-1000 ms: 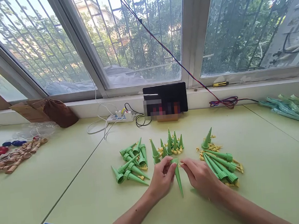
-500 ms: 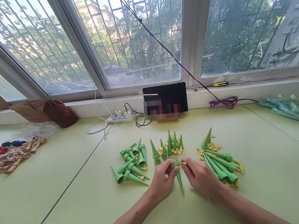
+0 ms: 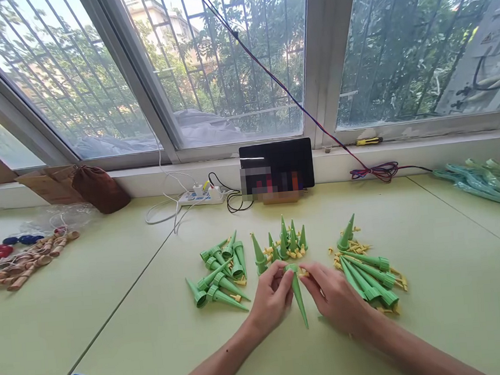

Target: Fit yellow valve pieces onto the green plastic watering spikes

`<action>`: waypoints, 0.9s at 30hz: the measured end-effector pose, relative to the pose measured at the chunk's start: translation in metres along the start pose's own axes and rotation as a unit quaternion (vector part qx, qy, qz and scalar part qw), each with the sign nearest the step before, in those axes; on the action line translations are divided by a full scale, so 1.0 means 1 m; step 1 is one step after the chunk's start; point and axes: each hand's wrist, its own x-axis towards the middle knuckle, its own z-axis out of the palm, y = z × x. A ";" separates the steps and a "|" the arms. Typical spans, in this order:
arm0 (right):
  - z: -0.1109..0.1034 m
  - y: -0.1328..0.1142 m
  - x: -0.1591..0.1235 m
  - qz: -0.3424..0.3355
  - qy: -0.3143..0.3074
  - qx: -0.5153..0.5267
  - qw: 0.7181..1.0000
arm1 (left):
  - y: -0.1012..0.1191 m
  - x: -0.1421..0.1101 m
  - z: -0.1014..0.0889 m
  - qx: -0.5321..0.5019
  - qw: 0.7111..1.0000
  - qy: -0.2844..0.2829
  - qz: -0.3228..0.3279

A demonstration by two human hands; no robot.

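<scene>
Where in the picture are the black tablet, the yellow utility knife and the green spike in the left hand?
Black tablet (image 3: 289, 156): head view, upper screen.
Yellow utility knife (image 3: 367, 141): head view, middle of its handle.
Green spike (image 3: 299, 297): head view, tapering shaft.

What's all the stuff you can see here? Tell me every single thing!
Held green cone: one, point down, between the hands
Other green cones: many, three groups on the table
Yellow pieces: many, among the cones
Table: pale green
Wooden pieces: several, tan, far left
Balls: several, red and blue, far left
Pouch: one, brown, back left
Power strip: one, white, back
Screen: one, black, back middle
Knife: one, yellow and black, sill
Cable bundle: one, red and blue, back right
Plastic packets: several, blue-green, far right
Windows: behind
Hands: two, left and right, centre
</scene>
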 end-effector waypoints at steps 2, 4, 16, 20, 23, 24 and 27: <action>-0.001 0.000 0.001 -0.008 -0.008 0.006 1.000 | 0.001 0.001 -0.001 -0.004 1.000 0.006 0.001; -0.002 0.000 0.001 -0.018 -0.010 0.009 1.000 | 0.000 0.001 -0.002 -0.006 1.000 0.010 0.004; 0.000 0.005 -0.001 -0.021 -0.036 -0.019 0.999 | -0.001 0.000 -0.004 0.032 0.999 0.001 0.009; 0.001 0.006 -0.002 -0.011 -0.059 -0.037 0.997 | -0.002 0.000 -0.005 0.046 0.999 -0.001 0.014; 0.003 0.006 -0.003 -0.007 -0.080 -0.055 0.995 | -0.003 0.000 -0.006 0.058 0.998 -0.002 0.014; 0.003 0.007 -0.004 -0.006 -0.086 -0.061 0.994 | -0.004 0.000 -0.006 0.063 0.998 -0.003 0.015; 0.003 0.006 -0.004 -0.008 -0.102 -0.074 0.992 | -0.006 -0.001 -0.007 0.080 0.996 -0.006 0.027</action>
